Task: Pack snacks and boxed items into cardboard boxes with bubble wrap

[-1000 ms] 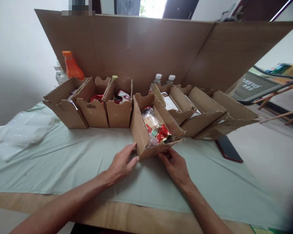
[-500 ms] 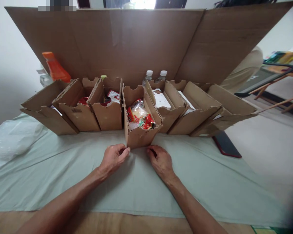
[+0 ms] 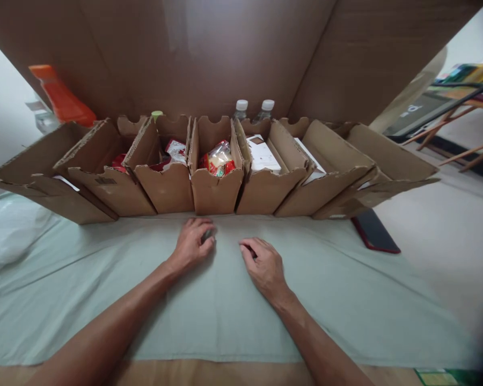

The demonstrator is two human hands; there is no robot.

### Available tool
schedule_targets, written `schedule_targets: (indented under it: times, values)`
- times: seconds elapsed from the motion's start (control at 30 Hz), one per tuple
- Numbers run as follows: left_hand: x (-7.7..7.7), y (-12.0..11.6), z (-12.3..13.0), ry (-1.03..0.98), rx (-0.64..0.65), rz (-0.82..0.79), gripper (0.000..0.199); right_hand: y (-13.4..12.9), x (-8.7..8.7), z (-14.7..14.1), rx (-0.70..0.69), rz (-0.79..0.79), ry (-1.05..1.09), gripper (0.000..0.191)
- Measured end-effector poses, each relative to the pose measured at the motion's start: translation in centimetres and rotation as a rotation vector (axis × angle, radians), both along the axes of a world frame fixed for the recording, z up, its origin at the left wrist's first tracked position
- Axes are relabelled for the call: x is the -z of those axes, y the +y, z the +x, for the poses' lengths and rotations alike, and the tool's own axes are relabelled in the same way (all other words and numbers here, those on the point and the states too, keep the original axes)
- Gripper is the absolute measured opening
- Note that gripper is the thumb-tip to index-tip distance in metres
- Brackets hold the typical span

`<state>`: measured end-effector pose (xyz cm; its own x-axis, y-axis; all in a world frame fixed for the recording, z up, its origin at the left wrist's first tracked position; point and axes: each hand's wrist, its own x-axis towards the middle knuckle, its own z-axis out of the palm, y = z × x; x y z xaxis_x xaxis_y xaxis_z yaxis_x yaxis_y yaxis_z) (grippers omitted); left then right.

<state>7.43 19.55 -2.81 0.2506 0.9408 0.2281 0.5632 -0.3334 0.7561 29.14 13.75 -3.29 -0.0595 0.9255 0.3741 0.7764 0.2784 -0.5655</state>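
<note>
The middle cardboard box (image 3: 216, 191) stands in line with its neighbours. Inside it lies a shiny red and clear food packet (image 3: 220, 158). Just in front of the box, on the cloth, rests my left hand (image 3: 193, 242), its thumb apart from the bent fingers; it holds nothing that I can see. My right hand (image 3: 265, 265) lies a bit nearer to me and to the right, fingers curled in and thumb close to the index finger. No object shows in it, and it is apart from the box.
More open boxes flank it, holding red packets (image 3: 175, 151) and a white carton (image 3: 262, 154). Behind stand an orange bottle (image 3: 66, 99), clear bottles (image 3: 265, 110) and a tall cardboard panel (image 3: 225, 53). A dark flat object (image 3: 375, 230) lies right, clear plastic (image 3: 12, 230) left.
The middle box has slid away from me, back into the row. My left hand has moved slightly forward, and its fingers have spread. My right hand stays nearly in place, off the box.
</note>
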Motion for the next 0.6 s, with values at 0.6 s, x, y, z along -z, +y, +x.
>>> schedule_targets:
  times: [0.6]
  values:
    - [0.5, 0.4, -0.2, 0.004, -0.065, 0.077, 0.062, 0.3, 0.1, 0.3, -0.024, 0.011, 0.03, 0.022]
